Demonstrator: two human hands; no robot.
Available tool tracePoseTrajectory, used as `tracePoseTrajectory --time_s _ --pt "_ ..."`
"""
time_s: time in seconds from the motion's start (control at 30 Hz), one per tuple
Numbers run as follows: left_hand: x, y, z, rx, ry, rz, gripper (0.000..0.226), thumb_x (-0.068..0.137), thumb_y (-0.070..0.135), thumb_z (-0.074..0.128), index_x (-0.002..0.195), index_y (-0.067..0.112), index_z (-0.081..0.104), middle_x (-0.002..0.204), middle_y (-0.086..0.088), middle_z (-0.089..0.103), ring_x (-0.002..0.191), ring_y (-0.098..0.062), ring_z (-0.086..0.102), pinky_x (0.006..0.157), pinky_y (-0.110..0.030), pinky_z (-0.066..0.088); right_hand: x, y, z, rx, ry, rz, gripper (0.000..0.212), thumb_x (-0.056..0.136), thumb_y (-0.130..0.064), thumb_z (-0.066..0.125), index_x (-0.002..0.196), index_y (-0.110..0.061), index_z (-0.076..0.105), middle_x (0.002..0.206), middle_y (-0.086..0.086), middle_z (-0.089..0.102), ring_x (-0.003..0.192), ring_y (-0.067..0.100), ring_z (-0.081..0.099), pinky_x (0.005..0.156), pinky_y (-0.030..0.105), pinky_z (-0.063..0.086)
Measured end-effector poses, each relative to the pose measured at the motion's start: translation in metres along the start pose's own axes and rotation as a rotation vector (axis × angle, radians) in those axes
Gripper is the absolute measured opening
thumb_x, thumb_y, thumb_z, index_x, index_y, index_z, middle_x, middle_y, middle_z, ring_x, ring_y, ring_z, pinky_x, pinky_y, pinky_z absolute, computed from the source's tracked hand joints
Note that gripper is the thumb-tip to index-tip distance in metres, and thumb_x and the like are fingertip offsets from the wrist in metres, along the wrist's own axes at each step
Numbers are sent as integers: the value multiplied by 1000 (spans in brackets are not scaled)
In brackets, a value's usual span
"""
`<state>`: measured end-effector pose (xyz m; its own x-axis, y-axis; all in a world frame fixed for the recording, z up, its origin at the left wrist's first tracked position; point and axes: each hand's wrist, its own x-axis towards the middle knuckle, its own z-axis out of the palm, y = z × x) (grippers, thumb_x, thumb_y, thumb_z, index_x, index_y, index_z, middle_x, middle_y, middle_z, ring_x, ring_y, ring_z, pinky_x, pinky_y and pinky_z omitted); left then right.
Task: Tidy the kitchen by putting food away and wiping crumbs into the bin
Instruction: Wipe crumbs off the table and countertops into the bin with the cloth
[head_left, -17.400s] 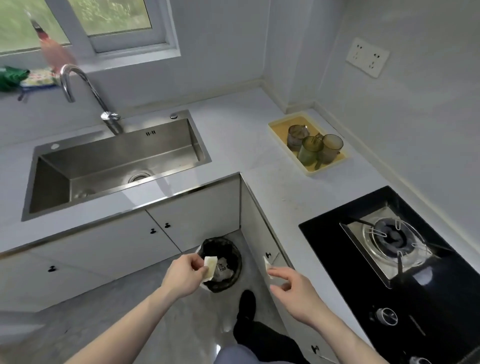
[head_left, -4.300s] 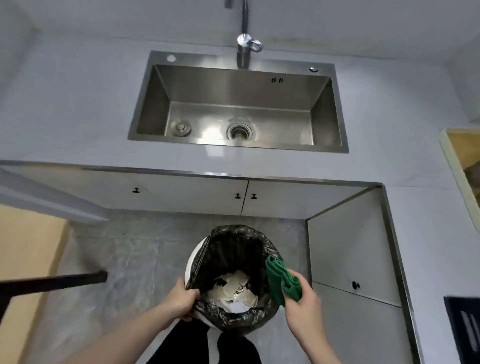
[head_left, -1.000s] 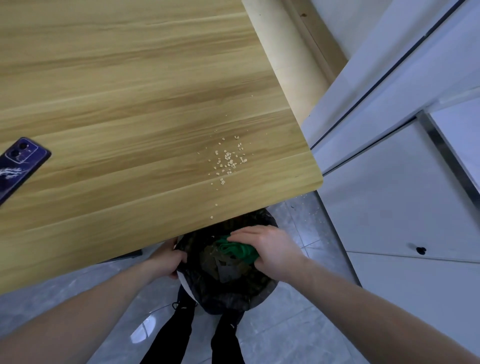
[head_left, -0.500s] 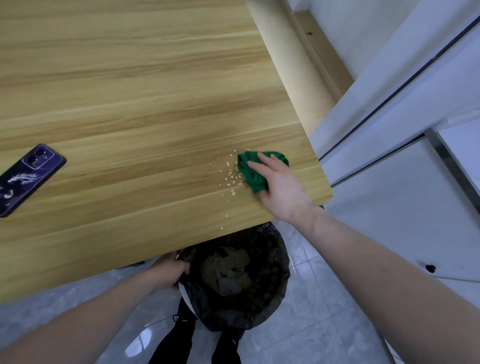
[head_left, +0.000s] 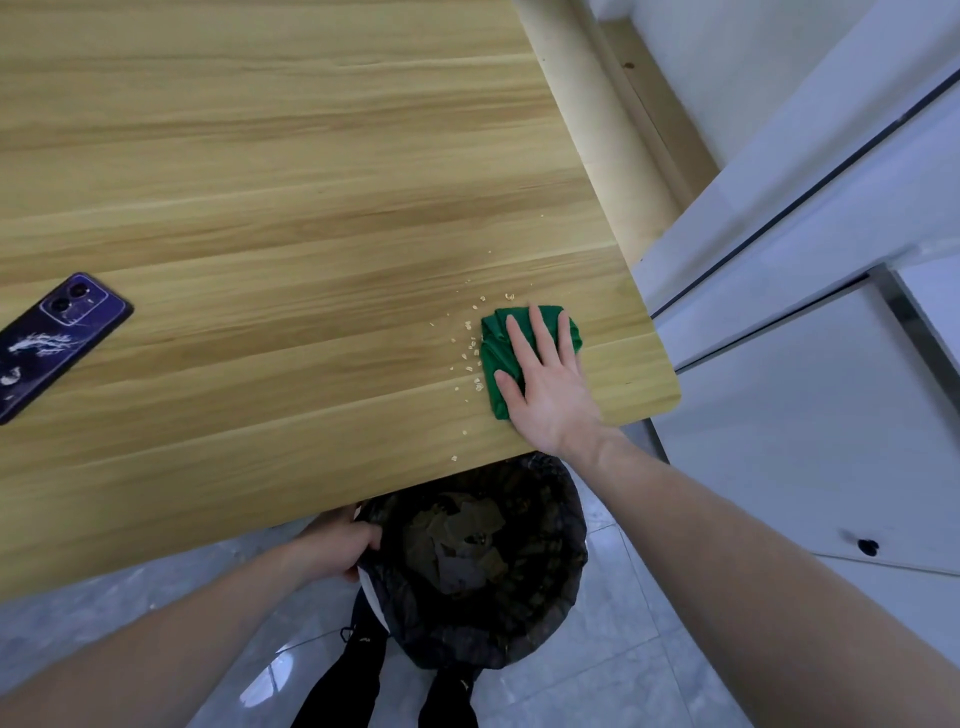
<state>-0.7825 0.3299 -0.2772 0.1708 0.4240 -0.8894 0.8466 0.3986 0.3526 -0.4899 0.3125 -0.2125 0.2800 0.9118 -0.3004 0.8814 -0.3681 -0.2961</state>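
Observation:
A folded green cloth (head_left: 496, 343) lies on the wooden table (head_left: 260, 208) near its front right corner. My right hand (head_left: 545, 384) presses flat on the cloth with fingers spread. Pale crumbs (head_left: 470, 358) are scattered just left of the cloth, a few trailing toward the table's front edge. Below that edge is a bin with a black liner (head_left: 483, 561), holding paper scraps. My left hand (head_left: 337, 545) grips the bin's left rim, partly hidden under the table edge.
A dark purple phone (head_left: 49, 338) lies at the table's left. White cabinet doors (head_left: 831, 415) with a black knob stand to the right. Grey tiled floor (head_left: 623, 649) surrounds the bin, and my dark shoes show beneath it.
My right hand lifted the green cloth from over the bin onto the table and now lies flatter on it beside the crumbs. My left hand stays on the bin rim.

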Motion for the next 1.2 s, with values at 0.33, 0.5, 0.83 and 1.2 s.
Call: tracePoseTrajectory --time_s 0.33,0.5,0.83,1.2 --pt "0 1 -2 27 -37 -8 24 90 7 59 112 16 58 98 -4 63 75 -23 62 55 -27 53 -34 -6 13 -52 -45 -306 59 108 -45 30 162 -36 9 171 -10 -8 153 23 -27 127 55 7" --pt "1 2 -3 41 -78 -27 27 90 8 57 116 11 63 103 -10 66 70 -20 59 53 -25 51 -54 -13 24 -64 -36 -384 63 106 -56 33 162 -36 12 171 -9 -5 155 25 -21 125 57 15" --pt "3 5 0 78 -100 -44 27 94 8 54 118 5 66 105 -14 66 72 -19 58 52 -23 51 -79 -11 41 37 19 -559 44 109 -31 41 153 -29 44 167 -8 26 158 20 6 114 52 41" --pt "10 0 -3 261 -207 8 17 100 6 44 97 14 59 96 -9 59 71 -17 52 67 -24 46 -120 11 -1 372 208 -291 46 103 -6 48 145 -23 55 156 -12 45 151 10 30 122 32 32"
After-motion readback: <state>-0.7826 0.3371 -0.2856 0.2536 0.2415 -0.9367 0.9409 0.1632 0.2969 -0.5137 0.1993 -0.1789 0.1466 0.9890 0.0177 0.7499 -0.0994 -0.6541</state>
